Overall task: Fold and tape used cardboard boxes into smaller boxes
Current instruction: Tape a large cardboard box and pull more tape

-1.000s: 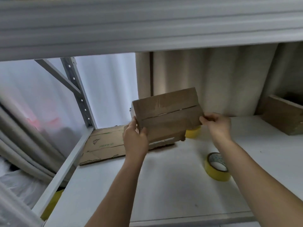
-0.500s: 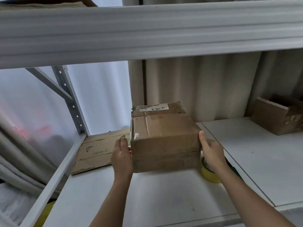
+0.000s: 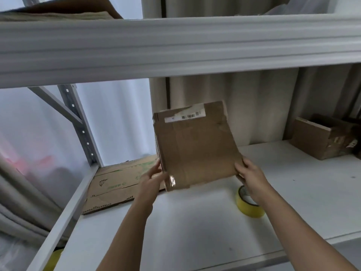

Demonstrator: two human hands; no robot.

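Brown cardboard fills the middle of the view: a used box (image 3: pixel 195 145) held up between both hands above the white shelf (image 3: pixel 195 222), its broad face turned toward the camera and tilted back, a white barcode label (image 3: pixel 184 116) along its far edge. The left hand (image 3: pixel 152 178) sits at the box's 8 o'clock corner, fingers fairly straight and laid against the left edge beside a patch of shiny clear tape (image 3: pixel 172 180). The right hand (image 3: pixel 252 175) is at the 4 o'clock corner, fingers curled around the lower right edge, gripping it.

Half a second ago the box stood lower and showed its top and front as a solid block; now it has been tipped up so one large flat face shows, and the hands have slid from its side walls to its near corners. The view has also lifted, so more of the upper shelf beam (image 3: pixel 175 47) and what lies on it appears.

A yellow tape roll (image 3: pixel 250 204) rests on the shelf at 5 o'clock of the box, partly covered by the right wrist. Flattened cardboard (image 3: pixel 115 184) with green print lies at 8 o'clock, its right end hidden behind the left hand and the box. Another open brown box (image 3: pixel 320 139) sits at 3 o'clock by the curtain, its right side cut off by the frame. The box's far side and the fingertips behind it cannot be seen; the print on the label is too blurred to read.
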